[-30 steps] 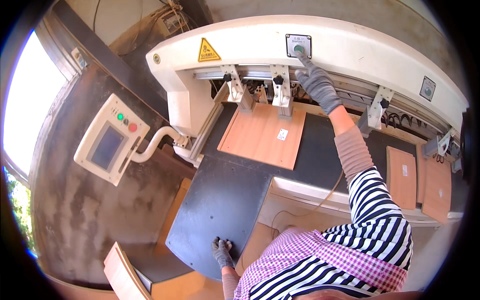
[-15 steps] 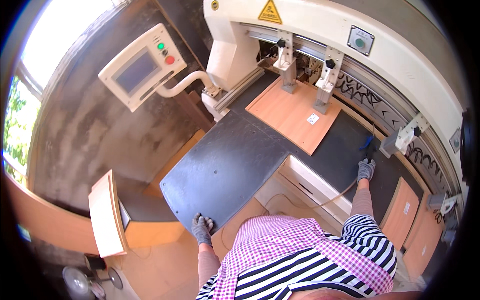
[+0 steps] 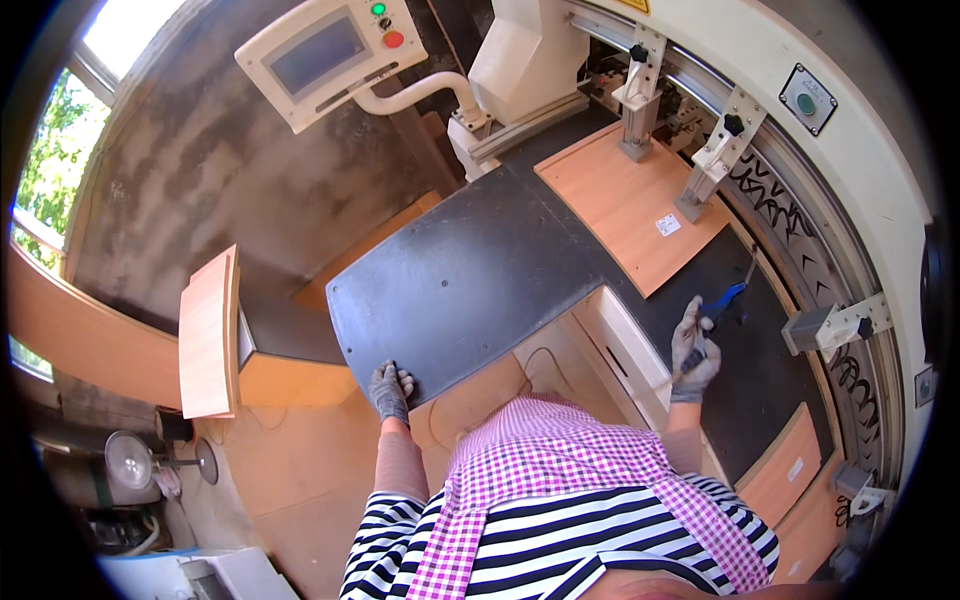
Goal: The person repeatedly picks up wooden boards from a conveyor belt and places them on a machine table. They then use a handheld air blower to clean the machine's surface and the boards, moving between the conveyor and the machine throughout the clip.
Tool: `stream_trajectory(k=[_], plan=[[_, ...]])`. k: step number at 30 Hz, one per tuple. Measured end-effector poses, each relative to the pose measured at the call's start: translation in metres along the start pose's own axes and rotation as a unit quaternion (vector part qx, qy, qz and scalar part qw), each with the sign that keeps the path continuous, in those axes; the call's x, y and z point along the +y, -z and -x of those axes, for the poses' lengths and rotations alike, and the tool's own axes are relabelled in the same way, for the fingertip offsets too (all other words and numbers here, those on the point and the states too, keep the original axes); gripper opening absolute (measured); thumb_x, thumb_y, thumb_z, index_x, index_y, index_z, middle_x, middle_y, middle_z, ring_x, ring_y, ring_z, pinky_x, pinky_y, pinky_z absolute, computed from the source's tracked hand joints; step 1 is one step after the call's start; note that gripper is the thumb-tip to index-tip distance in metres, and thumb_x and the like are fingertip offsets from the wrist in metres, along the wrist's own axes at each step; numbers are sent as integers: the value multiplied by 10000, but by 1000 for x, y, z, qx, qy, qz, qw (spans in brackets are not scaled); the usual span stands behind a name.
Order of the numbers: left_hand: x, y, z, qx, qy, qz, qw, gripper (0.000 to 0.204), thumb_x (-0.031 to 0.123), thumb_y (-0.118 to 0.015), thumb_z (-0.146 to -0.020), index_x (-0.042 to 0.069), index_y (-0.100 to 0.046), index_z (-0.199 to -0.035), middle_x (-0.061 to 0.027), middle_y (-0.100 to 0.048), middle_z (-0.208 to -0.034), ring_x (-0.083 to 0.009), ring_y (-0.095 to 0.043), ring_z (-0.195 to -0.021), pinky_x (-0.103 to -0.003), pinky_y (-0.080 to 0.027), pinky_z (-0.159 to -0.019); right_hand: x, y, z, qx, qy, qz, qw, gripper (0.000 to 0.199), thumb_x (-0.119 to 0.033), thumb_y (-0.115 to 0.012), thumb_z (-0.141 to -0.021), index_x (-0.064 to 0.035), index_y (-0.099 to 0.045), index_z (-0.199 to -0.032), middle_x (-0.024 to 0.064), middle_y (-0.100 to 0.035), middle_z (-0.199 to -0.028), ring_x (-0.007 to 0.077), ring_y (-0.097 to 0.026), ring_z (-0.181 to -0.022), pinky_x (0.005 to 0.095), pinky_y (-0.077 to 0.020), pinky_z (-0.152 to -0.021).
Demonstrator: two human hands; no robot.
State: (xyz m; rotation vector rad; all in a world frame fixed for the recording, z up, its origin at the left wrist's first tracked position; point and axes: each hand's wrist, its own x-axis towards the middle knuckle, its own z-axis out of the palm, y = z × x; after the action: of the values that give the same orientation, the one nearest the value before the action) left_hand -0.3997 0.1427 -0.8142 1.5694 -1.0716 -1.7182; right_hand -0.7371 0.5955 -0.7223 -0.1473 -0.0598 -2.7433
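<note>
My gloved right hand (image 3: 694, 355) is raised over the black table near its front edge, its fingers closed round an air blow gun. The blue body of the air blow gun (image 3: 724, 298) sticks out beyond the fingers, and its thin metal nozzle points toward the machine. Part of the grip is hidden by the glove. At the left front corner of the black table (image 3: 460, 260), my gloved left hand (image 3: 390, 390) rests on the edge, fingers slightly bent and holding nothing. A wood-grain panel (image 3: 630, 205) with a white label lies under two machine clamps (image 3: 708, 165).
A control panel (image 3: 320, 55) with a screen stands on a bent arm at the back left. Another clamp (image 3: 840, 325) sits along the rail at right. More wood-grain panels (image 3: 780, 465) lie at the lower right. Boards (image 3: 208, 335) are stacked at left, near a fan (image 3: 130, 460).
My right hand has drawn back toward me from the far part of the table, bringing the air blow gun. My left hand stays at the table edge. The view has shifted.
</note>
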Motion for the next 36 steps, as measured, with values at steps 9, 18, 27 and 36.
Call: stream_trajectory(k=[9,18,27,36], plan=[[13,-6,9,22,-10,-2,1000,185,150,-532,-975,68,-590,-1131,-68,-614,-706,-128,-554,-484,-236,-480,-412,69,-79,32,-81,-305,57,947,449,-144,-716,-795,-42,-522,-1187,190,-550,-1227,123,-622,-572,204,-499,-491],[13,-7,10,5,-34,4,999,178,150,-541,-969,34,-604,-1089,-79,-621,-722,-134,-560,-488,-242,-460,-403,97,-151,-5,-79,-49,664,742,587,64,-620,-759,-52,-433,-1303,131,-605,-1143,117,-636,-818,212,-521,-521],[15,3,10,-14,15,13,1000,177,145,-517,-981,79,-575,-1134,-59,-618,-735,-125,-582,-506,-239,-509,-432,115,-155,-16,-113,-314,319,887,816,50,-634,-685,-6,-303,-1429,246,-588,-1134,177,-628,-603,216,-476,-428],[21,8,14,-110,32,58,992,303,81,-509,-955,10,-498,-1250,-113,-592,-809,-147,-573,-599,-248,-500,-492,220,-136,31,-12,-345,292,892,579,-107,-698,-661,-61,-599,-1230,207,-479,-1343,338,-428,-1289,443,-481,-964]])
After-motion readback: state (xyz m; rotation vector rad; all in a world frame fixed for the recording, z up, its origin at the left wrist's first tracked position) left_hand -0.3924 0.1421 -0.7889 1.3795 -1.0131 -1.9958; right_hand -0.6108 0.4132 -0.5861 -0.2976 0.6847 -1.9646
